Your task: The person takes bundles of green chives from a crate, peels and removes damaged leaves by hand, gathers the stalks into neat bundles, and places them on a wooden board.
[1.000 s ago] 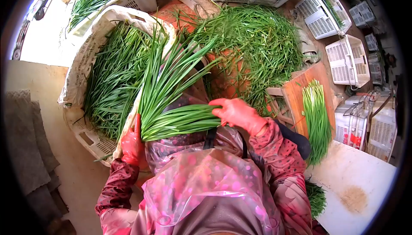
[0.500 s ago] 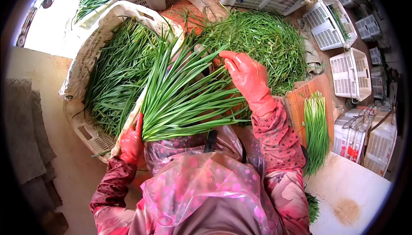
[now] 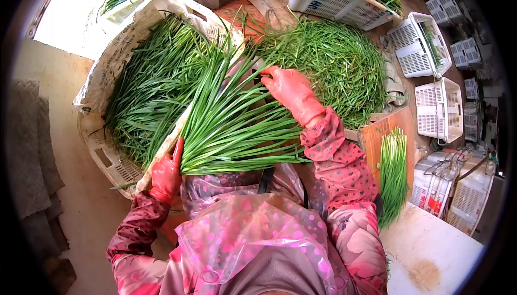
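My left hand (image 3: 166,174), in a wet red rubber glove, is closed around the gathered end of a fanned bunch of garlic chives (image 3: 237,125). The long green leaves spread up and right across my lap. My right hand (image 3: 292,91), gloved the same way, is above the right side of the fan with its fingers pinched together. What lies between those fingertips is too small to make out. Close on the left stands a lined basket (image 3: 102,79) filled with loose chives (image 3: 156,90).
A heap of loose greens (image 3: 334,63) lies ahead right. On the right, a neat chive bundle (image 3: 393,176) leans on a wooden board (image 3: 371,139) beside a white surface (image 3: 431,241). Full crates (image 3: 334,1) stand at the back; white crates (image 3: 439,109) line the right.
My right hand has moved left and slightly up, nearer the upper leaves. My left hand keeps its hold on the chives. The view has shifted a little.
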{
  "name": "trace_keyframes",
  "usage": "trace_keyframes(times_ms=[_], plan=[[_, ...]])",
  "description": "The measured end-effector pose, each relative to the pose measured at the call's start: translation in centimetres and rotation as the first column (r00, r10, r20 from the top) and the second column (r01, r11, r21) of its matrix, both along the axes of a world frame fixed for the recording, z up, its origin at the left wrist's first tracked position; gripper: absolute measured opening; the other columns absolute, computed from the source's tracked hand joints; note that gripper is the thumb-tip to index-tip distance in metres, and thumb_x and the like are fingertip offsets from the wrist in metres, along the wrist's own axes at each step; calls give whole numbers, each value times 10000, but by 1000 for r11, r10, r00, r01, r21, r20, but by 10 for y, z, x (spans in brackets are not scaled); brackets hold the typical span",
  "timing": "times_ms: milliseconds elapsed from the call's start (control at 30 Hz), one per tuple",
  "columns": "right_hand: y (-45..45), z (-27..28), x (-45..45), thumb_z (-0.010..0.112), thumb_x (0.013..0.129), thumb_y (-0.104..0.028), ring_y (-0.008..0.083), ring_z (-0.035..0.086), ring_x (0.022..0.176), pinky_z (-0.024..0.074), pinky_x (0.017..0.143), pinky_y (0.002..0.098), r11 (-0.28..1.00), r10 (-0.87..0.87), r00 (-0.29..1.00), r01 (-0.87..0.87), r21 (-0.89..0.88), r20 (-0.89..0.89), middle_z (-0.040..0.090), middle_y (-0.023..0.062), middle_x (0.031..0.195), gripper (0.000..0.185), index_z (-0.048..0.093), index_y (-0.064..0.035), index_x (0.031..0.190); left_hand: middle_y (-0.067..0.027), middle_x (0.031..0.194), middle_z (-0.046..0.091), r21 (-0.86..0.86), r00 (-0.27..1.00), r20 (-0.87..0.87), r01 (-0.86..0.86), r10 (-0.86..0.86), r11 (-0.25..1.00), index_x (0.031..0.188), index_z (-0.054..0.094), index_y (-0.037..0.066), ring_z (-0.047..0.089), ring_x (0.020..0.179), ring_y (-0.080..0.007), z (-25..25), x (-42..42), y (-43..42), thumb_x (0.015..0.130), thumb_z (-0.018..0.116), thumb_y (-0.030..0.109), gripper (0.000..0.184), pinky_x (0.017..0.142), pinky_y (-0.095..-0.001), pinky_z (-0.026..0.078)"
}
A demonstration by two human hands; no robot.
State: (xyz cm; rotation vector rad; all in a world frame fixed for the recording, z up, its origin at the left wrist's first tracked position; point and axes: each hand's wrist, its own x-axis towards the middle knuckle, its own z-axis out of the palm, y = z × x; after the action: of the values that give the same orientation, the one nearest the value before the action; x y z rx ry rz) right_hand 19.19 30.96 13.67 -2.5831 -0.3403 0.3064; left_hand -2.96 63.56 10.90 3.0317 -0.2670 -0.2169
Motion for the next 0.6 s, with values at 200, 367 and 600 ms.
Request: trace_keyframes(times_ms=[200, 367, 600], plan=[[26, -12, 11, 587, 902, -346, 291, 684, 729, 532, 661, 428, 952, 278, 956, -262, -157, 91, 694, 147, 806, 291, 682, -76, 956, -190, 785, 570, 48, 995, -89, -34, 38, 998, 1530, 187, 199, 593, 637, -356, 1, -2, 0, 689, 599, -48, 968, 552, -455, 475], [-35, -8, 35, 504, 945, -173, 164, 640, 587, 508, 488, 270, 507, -223, 920, 391, 768, -321, 682, 111, 827, 223, 618, 13, 901, -224, 1146, 597, 52, 970, -206, -119, 127, 992, 1477, 323, 127, 629, 904, -370, 12, 0, -9, 752, 569, -47, 786, 701, -422, 508], [-131, 25, -1, 492, 969, -225, 82, 620, 640, 427, 542, 249, 816, -321, 913, 402, 416, -251, 717, 36, 944, 254, 666, -101, 1107, -189, 816, 581, -19, 998, -38, -58, 57, 998, 1526, 213, 176, 600, 650, -339, -8, -7, 1, 705, 594, -56, 934, 547, -436, 462]])
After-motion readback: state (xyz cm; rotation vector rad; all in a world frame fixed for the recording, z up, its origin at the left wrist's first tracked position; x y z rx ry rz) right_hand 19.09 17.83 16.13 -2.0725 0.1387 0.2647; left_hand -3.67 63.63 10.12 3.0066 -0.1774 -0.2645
